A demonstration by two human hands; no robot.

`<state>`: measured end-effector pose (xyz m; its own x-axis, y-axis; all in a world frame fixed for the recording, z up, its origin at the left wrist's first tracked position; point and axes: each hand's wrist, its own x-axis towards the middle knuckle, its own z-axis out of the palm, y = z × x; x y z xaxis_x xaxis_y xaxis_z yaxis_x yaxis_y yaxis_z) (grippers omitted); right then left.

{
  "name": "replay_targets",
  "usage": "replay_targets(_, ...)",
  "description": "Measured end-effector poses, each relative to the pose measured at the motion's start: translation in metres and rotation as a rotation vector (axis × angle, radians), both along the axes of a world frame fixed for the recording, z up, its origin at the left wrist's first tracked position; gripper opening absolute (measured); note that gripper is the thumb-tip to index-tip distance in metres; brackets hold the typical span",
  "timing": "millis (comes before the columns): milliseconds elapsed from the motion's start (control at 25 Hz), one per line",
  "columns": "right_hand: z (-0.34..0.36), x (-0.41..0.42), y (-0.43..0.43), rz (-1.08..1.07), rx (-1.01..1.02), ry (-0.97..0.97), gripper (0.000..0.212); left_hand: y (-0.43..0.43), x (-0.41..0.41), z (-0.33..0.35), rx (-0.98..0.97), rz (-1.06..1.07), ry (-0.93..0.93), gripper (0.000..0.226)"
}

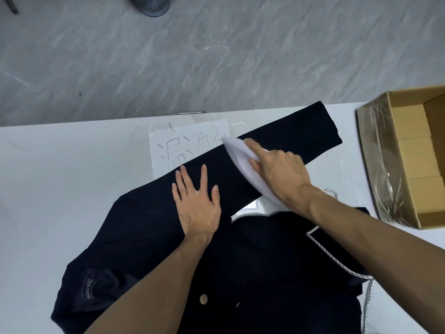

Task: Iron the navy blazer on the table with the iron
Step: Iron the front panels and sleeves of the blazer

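The navy blazer (pixel 240 256) lies spread on the white table (pixel 60 189), one sleeve (pixel 289 136) stretched out toward the far right. A white iron (pixel 243 162) sits on that sleeve, blurred, its tip pointing to the far left. My right hand (pixel 279 169) grips the iron from above. My left hand (pixel 196 201) presses flat on the sleeve near the shoulder, fingers spread. The iron's braided cord (pixel 337 261) trails over the blazer to the right.
An open cardboard box (pixel 409 153) wrapped in plastic film stands at the table's right. A taped paper sheet with handwriting (pixel 183 148) lies under the sleeve by the far edge. Beyond the table is grey floor with a mesh bin (pixel 151 4).
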<state>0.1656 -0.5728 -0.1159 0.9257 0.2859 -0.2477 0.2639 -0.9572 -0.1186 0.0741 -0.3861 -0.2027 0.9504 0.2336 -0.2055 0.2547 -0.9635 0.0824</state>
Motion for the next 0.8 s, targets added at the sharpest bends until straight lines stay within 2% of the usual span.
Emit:
replay_targets(200,-0.002,0.025,-0.058,-0.199,0.014,-0.09,0.036,-0.003,0.001,-0.001,-0.01,-0.007,0.021,0.06)
replay_targets(320,-0.001,0.027,-0.062,-0.178,0.01,-0.071,0.033,-0.003,0.002,0.007,0.009,-0.01,0.052,0.061)
replay_targets(400,-0.001,0.027,-0.061,-0.18,0.01,-0.066,0.034,-0.016,0.012,0.012,0.001,-0.082,0.031,0.06)
replay_targets(560,0.001,0.027,-0.06,-0.196,0.007,-0.069,0.035,-0.072,0.051,0.008,-0.119,-0.208,-0.02,0.06)
replay_targets(720,0.001,0.026,-0.06,-0.178,0.026,-0.059,0.038,-0.083,0.058,-0.012,-0.024,-0.2,-0.048,0.06)
replay_targets(800,0.002,0.027,-0.062,-0.205,0.085,-0.008,0.047,-0.082,0.055,-0.015,-0.024,-0.198,-0.079,0.061)
